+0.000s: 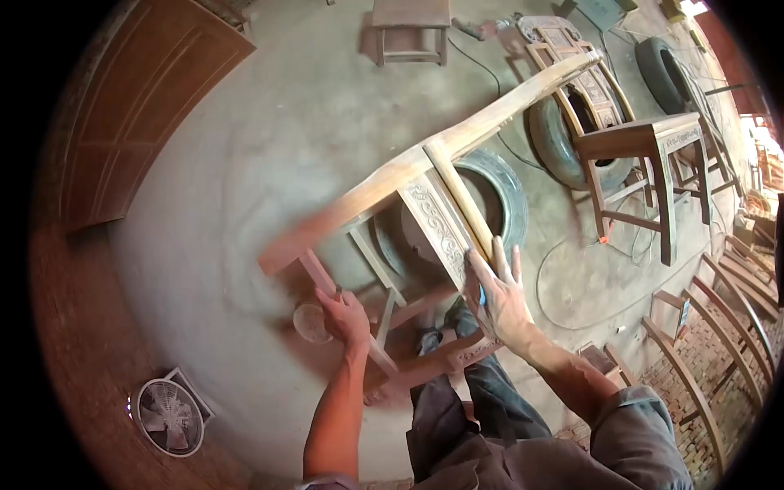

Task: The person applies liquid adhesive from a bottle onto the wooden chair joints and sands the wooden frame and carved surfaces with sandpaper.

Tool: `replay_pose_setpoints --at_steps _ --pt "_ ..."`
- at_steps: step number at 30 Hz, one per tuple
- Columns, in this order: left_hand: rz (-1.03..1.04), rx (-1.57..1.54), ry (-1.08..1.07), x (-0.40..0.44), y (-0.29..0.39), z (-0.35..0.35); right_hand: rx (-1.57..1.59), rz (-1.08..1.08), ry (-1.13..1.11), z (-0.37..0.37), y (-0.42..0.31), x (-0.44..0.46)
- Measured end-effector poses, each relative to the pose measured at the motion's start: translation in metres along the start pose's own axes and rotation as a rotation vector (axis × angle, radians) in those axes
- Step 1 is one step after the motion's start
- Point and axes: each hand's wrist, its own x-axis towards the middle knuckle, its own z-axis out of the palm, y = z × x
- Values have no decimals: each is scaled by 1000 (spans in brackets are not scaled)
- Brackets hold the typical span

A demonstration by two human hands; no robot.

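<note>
A wooden chair frame (384,175) lies tilted in front of me, over a tire (513,192) on the floor. My left hand (347,318) is closed around one of its lower bars, near the left end. My right hand (505,302) rests on the chair beside a panel (437,224) carved with scrollwork, its fingers stretched out and spread. A small bit of blue shows at the edge of that palm; what it is I cannot make out. A round wooden rail (461,192) runs alongside the panel up to the long curved top piece.
A fan (168,416) stands at lower left and a panelled wooden board (155,106) leans at upper left. A stool (411,20) is at the back. To the right are another chair (645,139), more tires (661,73), cables on the floor and several curved wooden parts (694,380).
</note>
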Motion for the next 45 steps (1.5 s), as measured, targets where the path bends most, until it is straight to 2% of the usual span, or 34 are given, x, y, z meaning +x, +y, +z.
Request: replay_pose_setpoints --at_steps 2,6,8,11,14,15,16,21,26,28,30,31,32,34,35,36,38,39,40,42,45 --pt "-15 40 -8 0 -4 1 3 -17 23 6 1 7" --pt "-11 54 1 -2 -4 1 15 -160 108 -5 -9 118" --pt "-32 109 -21 -1 1 -2 45 -161 92 -5 -7 120" --pt "-7 17 0 -1 -2 0 4 -127 114 14 7 65" --pt "-56 20 -39 0 4 -4 -5 -144 42 4 -1 96" --pt "-71 28 -54 0 7 -6 15 -184 135 2 -6 119" --pt "-92 36 -70 -1 11 -9 25 -170 130 4 -4 136" --pt "-33 29 -24 -1 6 -4 -5 -110 65 5 -2 82" --pt "-82 15 -78 -2 14 -12 -34 -174 48 5 0 112" --pt "-39 33 -11 -4 -2 0 -68 -156 -8 -1 2 80" --pt "-15 39 15 -1 -4 6 -81 -158 121 24 16 24" --pt "-23 42 8 -1 -1 4 -78 -157 107 19 13 17" --pt "-32 50 1 -3 0 1 -72 -155 91 15 11 12" --pt "-21 35 -2 -3 -1 0 -126 -167 -25 3 -2 58" --pt "-16 27 -2 -3 -1 0 -186 -160 -155 -10 -13 81" --pt "-14 35 2 -4 -3 0 -160 -226 -22 0 -11 87" --pt "-14 35 5 -4 -2 1 -102 -142 -145 -8 -7 62" --pt "-23 38 3 -3 -2 2 -86 -150 -19 6 -2 39" --pt "-30 43 2 -3 -2 2 -124 -131 -49 6 -2 18" --pt "-24 37 18 -3 -4 6 -83 -180 29 8 -1 10" --pt "-2 38 29 -6 -10 4 48 -165 27 14 -12 60"
